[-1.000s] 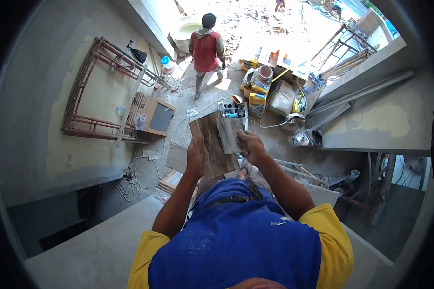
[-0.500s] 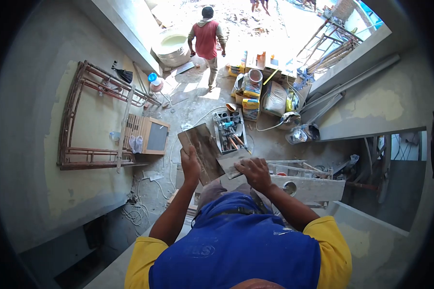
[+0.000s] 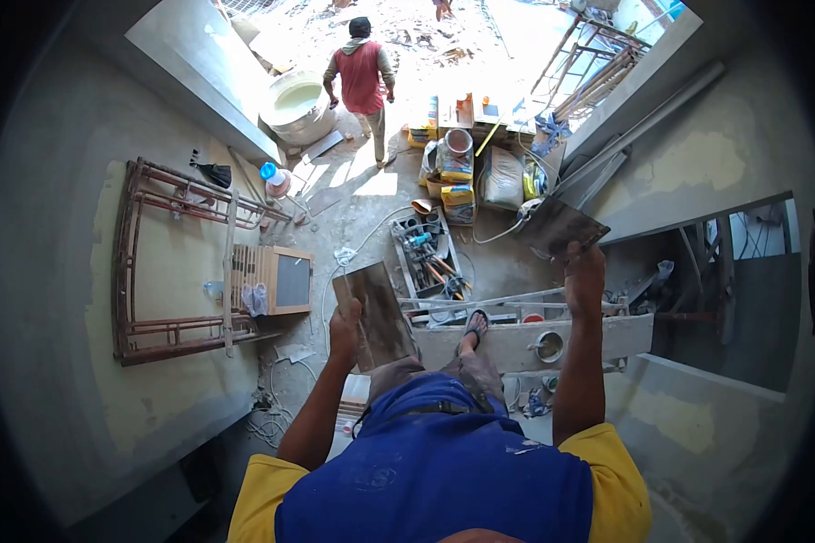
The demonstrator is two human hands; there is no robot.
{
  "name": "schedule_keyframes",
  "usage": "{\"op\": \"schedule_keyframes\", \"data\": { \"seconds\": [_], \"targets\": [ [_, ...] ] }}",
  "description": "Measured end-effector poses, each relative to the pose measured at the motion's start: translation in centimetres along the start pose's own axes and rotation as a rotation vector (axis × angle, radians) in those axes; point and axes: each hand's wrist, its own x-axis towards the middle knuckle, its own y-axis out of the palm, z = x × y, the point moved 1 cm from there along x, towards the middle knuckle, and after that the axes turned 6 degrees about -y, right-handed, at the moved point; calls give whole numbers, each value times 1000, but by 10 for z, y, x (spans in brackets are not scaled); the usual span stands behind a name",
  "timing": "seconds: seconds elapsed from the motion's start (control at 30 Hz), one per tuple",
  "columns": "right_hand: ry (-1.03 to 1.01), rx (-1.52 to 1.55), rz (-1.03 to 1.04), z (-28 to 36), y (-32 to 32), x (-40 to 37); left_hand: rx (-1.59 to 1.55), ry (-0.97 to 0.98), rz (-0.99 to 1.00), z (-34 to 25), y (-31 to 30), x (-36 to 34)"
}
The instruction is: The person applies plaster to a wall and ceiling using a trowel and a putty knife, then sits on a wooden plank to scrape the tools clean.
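My left hand (image 3: 344, 331) grips the edge of a rectangular plastering board (image 3: 380, 312), brown and smeared, held out in front of my legs. Stretched forward on the other side, my right hand (image 3: 585, 271) is closed on a plastering trowel (image 3: 560, 226). The trowel's broad, dark blade face is turned up toward me, and its handle is hidden. Board and trowel are well apart. Below them, my sandalled foot (image 3: 475, 329) rests on a pale plank (image 3: 598, 338), with an open can (image 3: 547, 346) on it to the right.
A tool crate (image 3: 428, 258) stands on the floor ahead, near stacked bags (image 3: 502, 177). Metal scaffold frames (image 3: 129, 262) lean at the left wall beside a wooden cabinet (image 3: 290, 282). Farther off, a person (image 3: 360, 80) walks near a large tub (image 3: 297, 104).
My right hand has swung the trowel away from the board, forward and to the right. The board stays in my left hand, slightly lower. My view has shifted a little.
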Motion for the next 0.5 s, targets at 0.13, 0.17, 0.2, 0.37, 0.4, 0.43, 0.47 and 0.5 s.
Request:
{"op": "schedule_keyframes", "data": {
  "seconds": [0.13, 0.17, 0.2, 0.37, 0.4, 0.43, 0.47, 0.5],
  "targets": [
    [78, 187, -64, -35, -51, -11, -357, -90, -6, 1, 8, -12],
    [138, 264, 32, -46, -61, -15, -354, -83, -5, -3, 19, -16],
    [201, 340, 128, -54, -71, -17, -400, -98, 5, -7, 32, -21],
    [571, 673, 335, -77, -60, -42, -438, -137, 65, -9, 115, -35],
    [655, 729, 408, -85, -55, -47, -453, -161, 135, -9, 134, -35],
    [738, 784, 481, -99, -49, -53, -469, -185, 205, -8, 152, -36],
    [738, 786, 483, -107, -44, -58, -467, -183, 203, -10, 172, -41],
    [816, 794, 564, -115, -39, -65, -469, -179, 207, -12, 191, -47]
  ]
}}
